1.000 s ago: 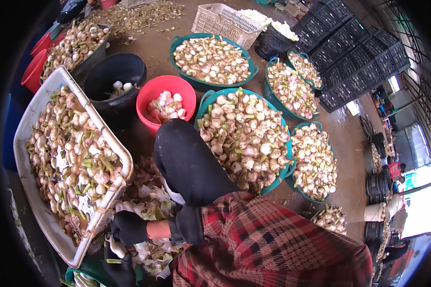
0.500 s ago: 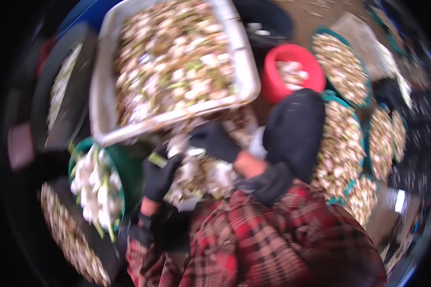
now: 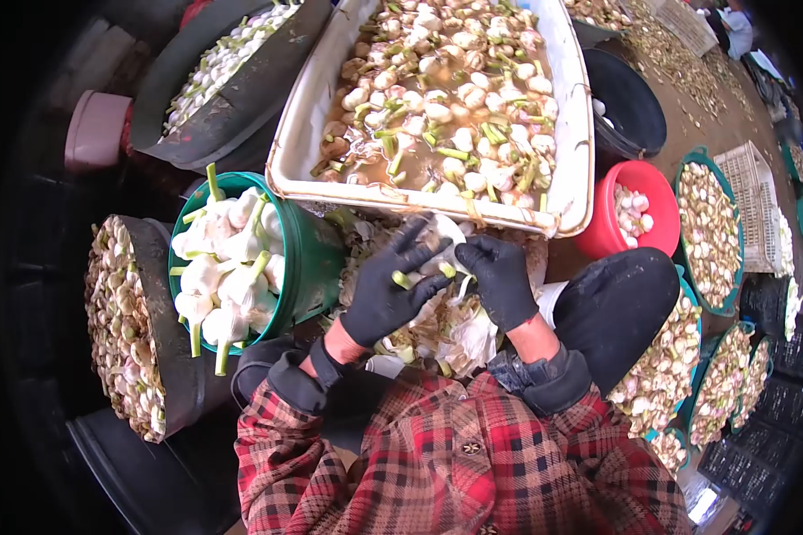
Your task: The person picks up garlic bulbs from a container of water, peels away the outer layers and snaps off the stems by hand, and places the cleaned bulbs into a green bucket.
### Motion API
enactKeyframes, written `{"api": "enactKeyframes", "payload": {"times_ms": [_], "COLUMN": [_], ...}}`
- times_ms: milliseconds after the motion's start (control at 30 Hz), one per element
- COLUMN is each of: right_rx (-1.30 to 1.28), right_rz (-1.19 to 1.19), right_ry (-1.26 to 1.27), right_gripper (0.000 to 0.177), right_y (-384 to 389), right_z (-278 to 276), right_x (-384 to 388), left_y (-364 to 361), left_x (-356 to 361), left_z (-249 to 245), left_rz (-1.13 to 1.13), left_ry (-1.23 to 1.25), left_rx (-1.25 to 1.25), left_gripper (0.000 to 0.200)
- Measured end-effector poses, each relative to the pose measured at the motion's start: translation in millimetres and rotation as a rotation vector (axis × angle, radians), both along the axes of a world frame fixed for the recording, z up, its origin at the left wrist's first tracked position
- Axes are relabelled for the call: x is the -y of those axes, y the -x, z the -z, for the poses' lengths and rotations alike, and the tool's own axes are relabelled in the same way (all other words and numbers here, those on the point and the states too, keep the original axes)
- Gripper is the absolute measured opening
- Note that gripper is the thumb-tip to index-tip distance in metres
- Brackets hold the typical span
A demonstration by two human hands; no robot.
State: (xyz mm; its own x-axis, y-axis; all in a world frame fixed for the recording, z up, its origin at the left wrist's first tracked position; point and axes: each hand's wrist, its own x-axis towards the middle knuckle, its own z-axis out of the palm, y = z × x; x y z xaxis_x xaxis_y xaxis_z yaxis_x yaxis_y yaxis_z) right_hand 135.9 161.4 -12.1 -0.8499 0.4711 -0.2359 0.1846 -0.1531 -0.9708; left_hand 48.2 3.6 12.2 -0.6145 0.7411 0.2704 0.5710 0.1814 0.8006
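In front of my chest, my left hand (image 3: pixel 397 287), in a black glove, is closed around a pale garlic bulb (image 3: pixel 443 234). Cut green stem ends (image 3: pixel 402 280) show between its fingers. My right hand (image 3: pixel 501 278), also gloved in black, meets the bulb from the right with its fingers curled; what it pinches is hidden. A thin pale strip (image 3: pixel 463 287) hangs between the hands. Beneath them lies a heap of loose garlic skins (image 3: pixel 459 337). To the left, a green bucket (image 3: pixel 308 259) holds clean white garlic bulbs (image 3: pixel 232 267) with stems.
Ahead is a white tub (image 3: pixel 384 198) of garlic in brownish water. A red bucket (image 3: pixel 605 223) with some bulbs stands right of it, beside my knee (image 3: pixel 620 290). Teal-rimmed baskets (image 3: pixel 709 236) of garlic line the right; dark containers (image 3: pixel 165 308) of garlic stand left.
The view has shifted and sharpened, so tub and buckets sit differently in it. My hands, apart earlier, have come together at the garlic bulb.
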Motion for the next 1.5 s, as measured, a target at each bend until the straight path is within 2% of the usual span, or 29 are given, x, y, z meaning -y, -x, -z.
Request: {"api": "enactKeyframes", "payload": {"times_ms": [33,67,100,167,233,267,300,367,433,467,500,533,567,600,633,700,767,800,867,900,967,1033,1067,1100,1133,1167,1233,1333,1500], "right_rx": [0.0,-0.005,0.004,0.018,-0.05,-0.064,-0.092,0.131,0.087,-0.089,0.057,0.048,0.039,0.034,-0.006,-0.047,-0.1,-0.084,-0.165,-0.181,-0.233,-0.17,-0.205,-0.242,-0.221,-0.199,-0.027,-0.124,0.062], "right_rz": [0.002,-0.012,-0.032,-0.134,-0.169,-0.268,-0.325,-0.432,-0.621,-0.758,-0.925,-0.969,-1.011,-1.019,-1.01,-1.002,-1.013,-1.037,-0.956,-0.921,-0.818,-0.862,-0.89,-0.914,-0.921,-0.929,-1.041,-1.045,-1.205], "right_ry": [-0.034,-0.036,0.042,0.253,0.434,0.677,0.644,0.151,-0.368,-0.624,-0.872,-0.98,-1.09,-1.092,-1.112,-1.132,-1.057,-1.081,-1.133,-1.137,-1.176,-1.211,-1.25,-1.289,-1.322,-1.354,-1.416,-1.588,-1.649], "right_gripper": [0.012,0.012,0.012,0.013,0.014,0.014,0.015,0.02,0.017,0.023,0.03,0.034,0.037,0.037,0.038,0.039,0.04,0.04,0.037,0.035,0.033,0.032,0.031,0.031,0.031,0.031,0.044,0.05,0.056], "right_y": [1,1,0,-4,-14,-23,-31,-44,-53,-60,-64,-61,-58,-54,-48,-33,-17,-6,21,38,74,120,143,164,179,194,219,236,243], "right_z": [0,0,0,-1,0,-6,2,-1,2,14,-5,-15,-23,-31,-38,-46,-52,-61,-72,-76,-72,-67,-57,-42,-30,-17,-1,29,54], "right_x": [3,5,3,-8,-16,-23,-28,-33,-25,-24,-19,-15,-13,-15,-17,-24,-35,-42,-60,-68,-89,-102,-106,-108,-104,-98,-79,-60,-58], "left_y": [-3,-6,-9,-1,1,5,12,22,45,59,78,87,121,152,200,274,274,268,251,247,233,176,139,111,82,66,51,41,42], "left_x": [2,2,3,6,14,17,23,29,40,48,47,44,58,61,89,93,76,71,65,63,63,46,36,22,12,9,-1,-7,3], "left_z": [4,8,8,21,-6,-12,-12,-16,-41,-49,-55,-87,-90,-114,-122,-156,-214,-217,-216,-210,-190,-163,-156,-136,-127,-113,-77,-36,-8], "left_rz": [0.0,-0.021,-0.031,0.006,-0.089,-0.187,-0.143,-0.116,-0.182,-0.245,-0.395,-0.417,-0.424,-0.425,-0.466,-0.482,-0.735,-0.737,-1.162,-1.162,-0.838,-0.547,-0.585,-0.353,-0.504,-0.399,-0.242,-0.156,-0.101], "left_ry": [0.038,-0.033,-0.057,-0.185,-0.114,-0.084,-0.127,-0.224,-0.054,-0.033,-0.127,-0.387,-0.289,-0.374,-0.367,-0.539,-0.088,-0.089,0.332,0.333,0.125,-0.044,0.019,-0.388,-0.131,-0.111,-0.158,-0.062,-0.002], "left_rx": [0.02,-0.118,-0.022,0.189,0.707,0.799,0.721,-0.137,-0.153,-0.047,0.0,0.368,0.042,0.189,0.182,-0.133,-0.422,-0.415,-1.201,-1.197,-0.589,-0.587,-0.236,0.121,0.138,0.381,0.244,0.392,0.413], "left_gripper": [0.039,0.024,0.022,0.02,0.017,0.017,0.02,0.025,0.036,0.035,0.027,0.034,0.034,0.031,0.036,0.037,0.061,0.061,0.064,0.064,0.038,0.037,0.035,0.028,0.026,0.022,0.021,0.017,0.016]}}
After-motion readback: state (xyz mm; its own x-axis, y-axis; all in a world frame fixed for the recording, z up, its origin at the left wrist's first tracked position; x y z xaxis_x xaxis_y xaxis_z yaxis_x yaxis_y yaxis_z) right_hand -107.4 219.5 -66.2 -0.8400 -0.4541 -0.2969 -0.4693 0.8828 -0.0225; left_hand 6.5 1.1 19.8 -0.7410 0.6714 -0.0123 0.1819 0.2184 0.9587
